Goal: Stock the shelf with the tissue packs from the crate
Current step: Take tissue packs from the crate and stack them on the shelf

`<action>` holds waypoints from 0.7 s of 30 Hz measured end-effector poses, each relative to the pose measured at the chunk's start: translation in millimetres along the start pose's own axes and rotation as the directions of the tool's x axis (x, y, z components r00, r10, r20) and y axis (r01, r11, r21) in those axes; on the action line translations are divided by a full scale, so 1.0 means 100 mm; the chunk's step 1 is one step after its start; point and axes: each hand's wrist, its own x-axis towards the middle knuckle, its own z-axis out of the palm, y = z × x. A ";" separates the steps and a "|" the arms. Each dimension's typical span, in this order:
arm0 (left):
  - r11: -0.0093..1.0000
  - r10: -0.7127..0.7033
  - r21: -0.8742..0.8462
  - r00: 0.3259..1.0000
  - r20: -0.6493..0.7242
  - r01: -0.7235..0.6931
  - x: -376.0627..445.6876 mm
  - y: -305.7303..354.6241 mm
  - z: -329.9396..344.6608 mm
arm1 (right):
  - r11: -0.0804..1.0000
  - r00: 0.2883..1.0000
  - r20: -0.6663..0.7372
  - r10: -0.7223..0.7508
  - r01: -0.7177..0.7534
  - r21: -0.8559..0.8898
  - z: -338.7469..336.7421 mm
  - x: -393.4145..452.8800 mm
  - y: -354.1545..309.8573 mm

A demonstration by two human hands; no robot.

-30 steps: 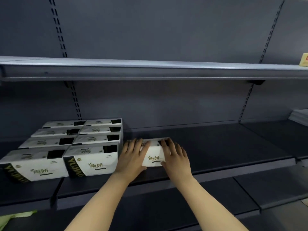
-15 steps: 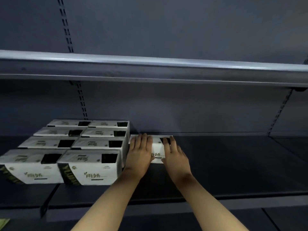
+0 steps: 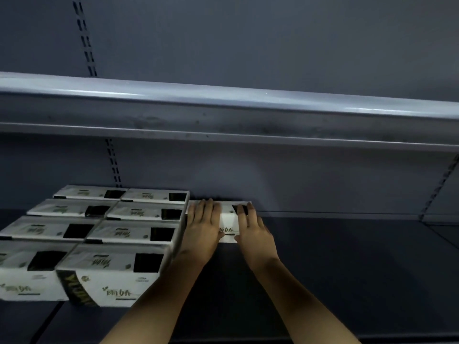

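A white tissue pack (image 3: pixel 228 220) lies deep on the dark shelf (image 3: pixel 347 256), close to the back wall, just right of the stocked packs. My left hand (image 3: pixel 202 225) lies flat on its left part with fingers straight. My right hand (image 3: pixel 253 228) rests flat on its right part, fingers over the pack's black patch. Several matching white packs (image 3: pixel 111 244) fill two columns on the shelf's left side. The crate is out of view.
The upper shelf's grey front rail (image 3: pixel 223 112) runs across the view above my hands. Slotted uprights (image 3: pixel 113 162) stand on the back wall. Bare shelf surface spreads to the right of the pack.
Both hands have pushed the tissue pack from the shelf's front edge back toward the rear wall. My head has come closer and lower to the shelf.
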 end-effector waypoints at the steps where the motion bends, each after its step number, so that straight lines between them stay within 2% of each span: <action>1: 1.000 -0.004 0.005 1.000 0.010 0.004 0.02 0.00 0.00 | 1.000 1.000 0.002 -0.001 0.001 0.003 0.01 0.02 0.00; 7: 0.998 -0.064 -0.005 0.996 0.058 0.065 0.18 0.04 0.00 | 1.000 0.999 0.039 0.006 -0.005 -0.003 0.08 0.17 0.01; 14: 0.996 -0.060 -0.066 0.997 0.056 0.063 0.37 -0.04 0.04 | 1.000 0.999 0.031 0.028 -0.029 0.008 0.13 0.31 0.02; 21: 0.996 -0.057 -0.058 0.995 0.083 0.061 0.43 -0.06 0.07 | 0.998 0.989 0.146 -0.017 0.009 0.055 0.08 0.35 0.06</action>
